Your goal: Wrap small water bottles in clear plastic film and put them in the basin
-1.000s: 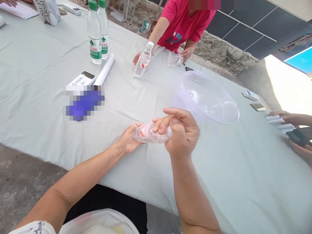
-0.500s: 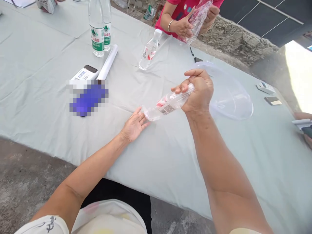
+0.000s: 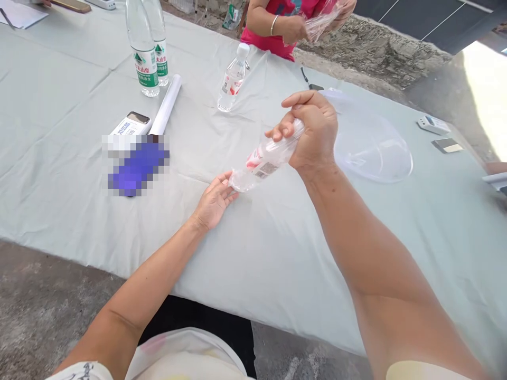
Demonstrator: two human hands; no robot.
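My right hand (image 3: 315,129) is wrapped round the neck end of a small water bottle (image 3: 259,161) with a red-and-white label. Clear plastic film appears gathered about the bottle, which lies tilted with its base toward the lower left. At that base, my left hand (image 3: 214,203) rests palm up, fingers stretched out and touching the film or the bottom of the bottle. The bottle's cap is hidden inside my right hand. A similar water bottle (image 3: 233,79) stands upright on the table farther off.
Left on the grey-covered table (image 3: 222,274) stand two green-labelled bottles (image 3: 144,68), beside a white roll (image 3: 166,108), a white box (image 3: 130,126) and a blurred blue item (image 3: 138,169). A clear plastic sheet (image 3: 372,142) lies right. Across the table, a person's hand (image 3: 295,29) holds clear film.
My right hand and the bottle have shifted slightly left and up in view, with the grip kept. The co-worker's hands have drawn the film out differently. The view has turned a little.
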